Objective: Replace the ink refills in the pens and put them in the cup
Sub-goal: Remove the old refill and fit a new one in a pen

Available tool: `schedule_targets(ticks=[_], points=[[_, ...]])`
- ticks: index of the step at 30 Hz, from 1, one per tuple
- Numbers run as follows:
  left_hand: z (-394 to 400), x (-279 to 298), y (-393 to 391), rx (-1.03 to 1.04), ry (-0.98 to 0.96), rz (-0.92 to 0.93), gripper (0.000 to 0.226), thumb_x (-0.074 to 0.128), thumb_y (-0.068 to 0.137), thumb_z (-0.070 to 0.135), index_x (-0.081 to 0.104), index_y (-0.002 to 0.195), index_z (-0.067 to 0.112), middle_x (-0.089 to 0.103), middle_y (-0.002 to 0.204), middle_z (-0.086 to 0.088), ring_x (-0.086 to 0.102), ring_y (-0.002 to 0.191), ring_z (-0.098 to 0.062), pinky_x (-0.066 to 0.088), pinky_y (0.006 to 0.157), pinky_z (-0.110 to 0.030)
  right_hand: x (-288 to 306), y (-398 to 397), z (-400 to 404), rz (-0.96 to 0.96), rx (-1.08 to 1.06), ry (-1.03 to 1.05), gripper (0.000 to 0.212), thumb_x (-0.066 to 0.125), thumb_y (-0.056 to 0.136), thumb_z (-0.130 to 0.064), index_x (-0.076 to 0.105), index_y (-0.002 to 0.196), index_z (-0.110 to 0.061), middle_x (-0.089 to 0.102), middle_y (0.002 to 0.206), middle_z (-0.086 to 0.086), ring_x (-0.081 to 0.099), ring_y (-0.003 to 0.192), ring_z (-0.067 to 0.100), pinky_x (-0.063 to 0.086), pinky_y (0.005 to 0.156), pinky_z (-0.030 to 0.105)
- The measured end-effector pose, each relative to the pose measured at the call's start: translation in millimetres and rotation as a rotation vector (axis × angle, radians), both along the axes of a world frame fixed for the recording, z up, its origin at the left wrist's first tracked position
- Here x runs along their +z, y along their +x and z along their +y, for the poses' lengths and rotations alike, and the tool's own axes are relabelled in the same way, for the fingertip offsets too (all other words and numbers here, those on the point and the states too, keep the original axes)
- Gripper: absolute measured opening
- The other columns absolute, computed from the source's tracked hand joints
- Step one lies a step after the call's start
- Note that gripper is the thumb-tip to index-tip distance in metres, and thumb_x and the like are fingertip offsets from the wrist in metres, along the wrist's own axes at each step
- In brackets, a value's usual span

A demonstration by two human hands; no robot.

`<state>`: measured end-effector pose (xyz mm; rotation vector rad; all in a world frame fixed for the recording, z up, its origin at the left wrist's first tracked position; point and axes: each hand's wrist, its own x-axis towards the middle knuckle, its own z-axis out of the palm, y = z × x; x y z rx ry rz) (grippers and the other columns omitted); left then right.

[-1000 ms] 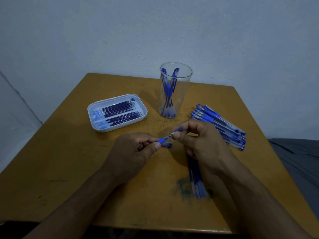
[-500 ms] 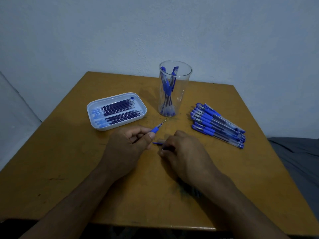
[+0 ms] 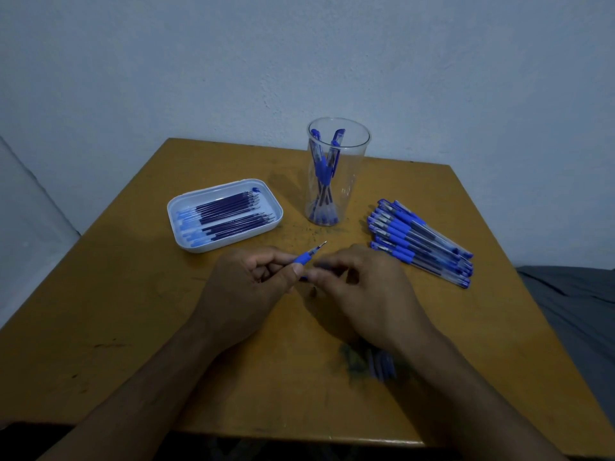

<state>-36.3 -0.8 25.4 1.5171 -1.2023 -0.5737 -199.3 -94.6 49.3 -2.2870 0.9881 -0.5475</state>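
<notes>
Head view showed your left hand pinching the pen, tip toward the cup; your right hand curled beside it, its grip's contents hidden. You needed the tip seated straight before capping, clear of the table

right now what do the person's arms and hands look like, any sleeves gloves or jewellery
Both arms are bare from the bottom edge of the head view up to the fingers: no sleeve or cuff shows on either forearm. The left hand and the right hand wear no gloves, and no ring, watch or bracelet shows on the fingers or wrists. The right hand's fingertips are motion-blurred, so fine details there cannot be told.
</notes>
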Motion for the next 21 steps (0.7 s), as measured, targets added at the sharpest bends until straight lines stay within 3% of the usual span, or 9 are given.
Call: schedule_targets(ticks=[2, 4, 7, 9, 12, 16, 21], points=[[1.3, -1.4, 1.0, -0.019, 0.0, -0.044, 0.012, 0.07, 0.089, 0.019, 0.077, 0.099, 0.021, 0.072, 0.069, 0.005, 0.057, 0.051, 0.0, 0.04, 0.051, -0.009, 2.3, 1.3, 1.9, -0.308, -0.063, 0.333, 0.016, 0.068, 0.094, -0.036, 0.079, 0.1, -0.026, 0.068, 0.072, -0.016, 0.059, 0.063, -0.001, 0.042, 0.052, 0.016], [1.8, -2.4, 2.0, -0.029, -0.001, -0.065, 0.014, 0.07, 0.088, 0.025, 0.077, 0.099, 0.02, 0.073, 0.071, 0.004, 0.058, 0.053, -0.002, 0.041, 0.051, -0.01, 1.1, 2.8, 3.7, -0.422, -0.103, 0.474, 0.013, 0.069, 0.094, -0.028, 0.079, 0.099, -0.021, 0.064, 0.06, -0.02, 0.053, 0.049, 0.0, 0.035, 0.044, 0.011], [1.9, -2.6, 2.6, -0.029, -0.002, -0.077, 0.018, 0.068, 0.087, 0.03, 0.077, 0.097, 0.019, 0.072, 0.069, 0.004, 0.059, 0.055, -0.002, 0.041, 0.053, -0.009, 0.3, 6.1, 8.1, -0.495, -0.125, 0.534, 0.012, 0.07, 0.094, -0.023, 0.078, 0.1, -0.017, 0.066, 0.061, -0.013, 0.049, 0.047, 0.005, 0.035, 0.038, 0.018], [1.3, -3.4, 2.7, -0.015, 0.007, -0.066, 0.011, 0.07, 0.089, 0.025, 0.077, 0.094, 0.019, 0.071, 0.067, 0.003, 0.058, 0.054, -0.001, 0.04, 0.053, -0.009, 1.5, 6.7, 8.5, -0.609, -0.166, 0.622, 0.014, 0.067, 0.095, -0.022, 0.075, 0.102, -0.012, 0.073, 0.076, 0.0, 0.052, 0.05, 0.013, 0.037, 0.036, 0.023], [0.1, -5.3, 2.5, 0.001, 0.016, -0.048, 0.009, 0.07, 0.088, 0.025, 0.077, 0.092, 0.021, 0.071, 0.067, 0.003, 0.06, 0.055, -0.002, 0.041, 0.053, -0.01, 5.9, 5.0, 4.2, -0.791, -0.192, 0.754, 0.021, 0.061, 0.098, -0.02, 0.066, 0.109, -0.003, 0.075, 0.095, 0.013, 0.061, 0.057, 0.018, 0.045, 0.038, 0.025], [0.2, -5.6, 2.1, -0.003, 0.007, -0.059, 0.011, 0.07, 0.088, 0.027, 0.078, 0.093, 0.021, 0.071, 0.067, 0.001, 0.059, 0.055, -0.005, 0.041, 0.052, -0.011, 1.2, 6.8, 7.7, -0.796, -0.158, 0.812, 0.014, 0.065, 0.093, -0.004, 0.068, 0.106, 0.0, 0.071, 0.086, 0.013, 0.067, 0.072, 0.02, 0.055, 0.048, 0.026], [-1.4, -6.7, 2.1, 0.005, 0.023, -0.058, 0.006, 0.071, 0.089, 0.023, 0.077, 0.091, 0.025, 0.071, 0.067, 0.001, 0.06, 0.056, -0.006, 0.043, 0.053, -0.013, 11.7, 2.3, -0.5, -0.933, -0.28, 0.712, 0.01, 0.056, 0.1, -0.01, 0.06, 0.106, -0.002, 0.075, 0.095, 0.017, 0.068, 0.074, 0.019, 0.058, 0.055, 0.029]])
